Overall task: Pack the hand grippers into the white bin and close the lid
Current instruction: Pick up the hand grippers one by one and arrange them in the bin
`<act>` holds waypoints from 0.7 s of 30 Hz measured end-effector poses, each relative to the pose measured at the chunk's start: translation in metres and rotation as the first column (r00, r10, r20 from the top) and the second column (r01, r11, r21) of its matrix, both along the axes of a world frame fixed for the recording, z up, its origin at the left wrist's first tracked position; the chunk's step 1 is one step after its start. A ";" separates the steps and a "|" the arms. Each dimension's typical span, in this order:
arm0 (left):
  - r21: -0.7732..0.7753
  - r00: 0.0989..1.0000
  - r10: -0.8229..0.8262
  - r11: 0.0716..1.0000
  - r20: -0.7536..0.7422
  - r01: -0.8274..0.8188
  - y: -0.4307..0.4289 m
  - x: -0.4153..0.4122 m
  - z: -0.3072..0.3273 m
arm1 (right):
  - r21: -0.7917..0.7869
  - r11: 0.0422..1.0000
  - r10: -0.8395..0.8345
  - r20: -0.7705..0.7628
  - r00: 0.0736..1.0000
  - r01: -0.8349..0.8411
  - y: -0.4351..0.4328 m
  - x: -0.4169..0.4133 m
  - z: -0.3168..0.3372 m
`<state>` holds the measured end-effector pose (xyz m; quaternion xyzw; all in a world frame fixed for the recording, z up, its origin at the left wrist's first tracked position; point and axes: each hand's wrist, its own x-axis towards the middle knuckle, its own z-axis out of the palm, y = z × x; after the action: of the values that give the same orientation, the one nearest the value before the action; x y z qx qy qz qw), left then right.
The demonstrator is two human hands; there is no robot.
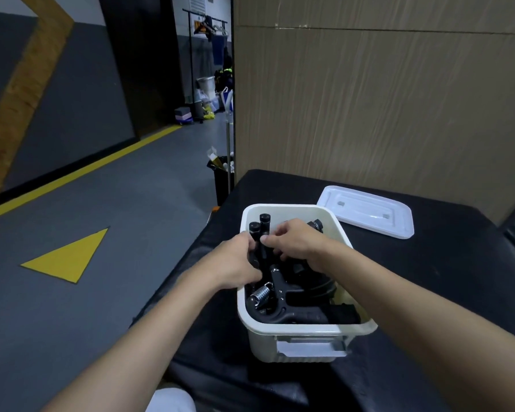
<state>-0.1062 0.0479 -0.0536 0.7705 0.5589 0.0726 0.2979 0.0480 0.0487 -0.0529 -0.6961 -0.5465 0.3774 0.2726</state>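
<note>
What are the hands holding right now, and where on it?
Both hands, left hand and right hand, grip an upright black hand gripper by its handles, inside the white bin.

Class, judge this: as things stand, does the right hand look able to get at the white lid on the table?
Probably yes. The lid lies bare on the black table, right of and behind the bin, nothing between. But the right hand is busy with a hand gripper.
</note>
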 end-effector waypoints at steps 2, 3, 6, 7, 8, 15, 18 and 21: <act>0.055 0.987 -0.043 0.997 -0.155 0.052 0.003 0.001 0.005 | -0.030 0.999 -0.028 -0.055 0.998 0.026 0.003 0.002 0.001; 0.093 0.979 -0.042 0.994 -0.201 0.062 0.004 0.002 0.005 | -0.052 0.998 -0.046 -0.064 0.997 0.043 0.003 0.003 0.003; 0.235 0.967 -0.045 0.966 -0.249 0.105 0.008 0.008 0.001 | -0.099 0.993 -0.068 -0.048 0.996 0.063 0.003 0.005 0.008; 0.279 0.967 -0.051 0.953 -0.249 0.121 0.008 0.009 0.000 | -0.109 0.992 -0.075 -0.053 0.996 0.068 0.002 0.005 0.009; 0.317 0.967 -0.055 0.939 -0.250 0.135 0.008 0.009 -0.001 | -0.118 0.990 -0.081 -0.064 0.995 0.073 0.002 0.005 0.009; 0.497 0.980 -0.082 0.852 -0.179 0.162 0.017 0.006 -0.006 | -0.171 0.979 -0.137 -0.178 0.974 0.107 -0.002 -0.001 0.007; 0.583 0.984 -0.064 0.798 -0.164 0.149 0.020 0.002 -0.011 | -0.114 0.982 -0.175 -0.223 0.959 0.152 0.000 -0.001 0.003; 0.656 0.975 -0.037 0.735 -0.218 0.174 0.021 0.003 -0.016 | -0.074 0.982 -0.184 -0.228 0.956 0.172 0.001 -0.001 -0.005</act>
<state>-0.1031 0.0693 -0.0693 0.8597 0.4761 0.1777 -0.0506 0.0466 0.0495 -0.0576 -0.7000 -0.4355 0.4452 0.3494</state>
